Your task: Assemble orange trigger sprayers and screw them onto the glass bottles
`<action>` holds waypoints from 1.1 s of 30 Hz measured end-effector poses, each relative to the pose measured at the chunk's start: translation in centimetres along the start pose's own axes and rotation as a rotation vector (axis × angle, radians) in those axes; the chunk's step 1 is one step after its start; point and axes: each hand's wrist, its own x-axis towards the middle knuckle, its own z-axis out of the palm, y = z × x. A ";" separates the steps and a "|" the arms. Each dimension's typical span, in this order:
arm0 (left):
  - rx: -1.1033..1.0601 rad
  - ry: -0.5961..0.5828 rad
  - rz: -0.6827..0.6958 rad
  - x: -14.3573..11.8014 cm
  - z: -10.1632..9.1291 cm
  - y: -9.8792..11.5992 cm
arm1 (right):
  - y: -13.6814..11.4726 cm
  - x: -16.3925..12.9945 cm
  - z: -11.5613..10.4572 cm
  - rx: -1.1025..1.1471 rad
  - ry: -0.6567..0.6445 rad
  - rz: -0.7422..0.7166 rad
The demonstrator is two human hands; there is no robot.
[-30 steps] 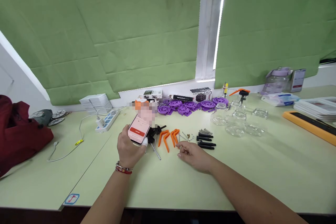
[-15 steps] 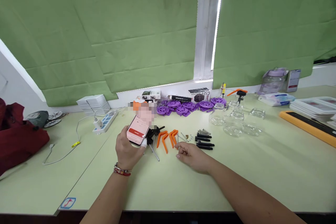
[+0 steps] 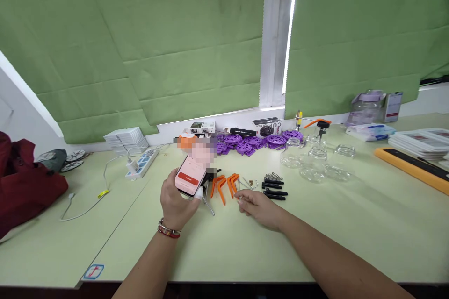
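Observation:
My left hand is closed round a smartphone, held tilted above the table. A red button shows on its pink screen, and part of the phone is blurred out. Behind it, black parts and metal rods are partly hidden. My right hand rests low over the table with fingers curled in, its fingertips beside the orange levers. What those fingers hold, if anything, cannot be made out. More orange levers lie to the left. Beyond the right hand lie black tubes, springs and small brass bits.
Purple spoked parts are heaped at the back, before a cup holder box. Clear plastic rings spread to the right. A power strip, white stack and red bag are at left; an orange-edged case is far right.
My left hand and the phone have shifted slightly to the right. My right hand stays by the orange levers, its fingers drawn a little closer together.

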 end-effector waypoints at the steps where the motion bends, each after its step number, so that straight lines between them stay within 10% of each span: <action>1: -0.013 -0.008 0.004 0.0 0.0 0.4 | -0.1 0.1 0.0 0.046 0.002 0.018; 12: -0.215 -0.048 0.009 -0.4 0.1 3.8 | -0.9 -0.1 0.1 0.143 0.024 0.079; 26: -0.081 -0.018 0.023 0.7 -0.3 0.5 | -0.9 -0.2 0.0 0.086 0.004 0.070; 33: 0.039 -0.039 -0.406 1.3 -1.3 -4.1 | -0.8 -0.2 0.0 0.047 -0.006 0.073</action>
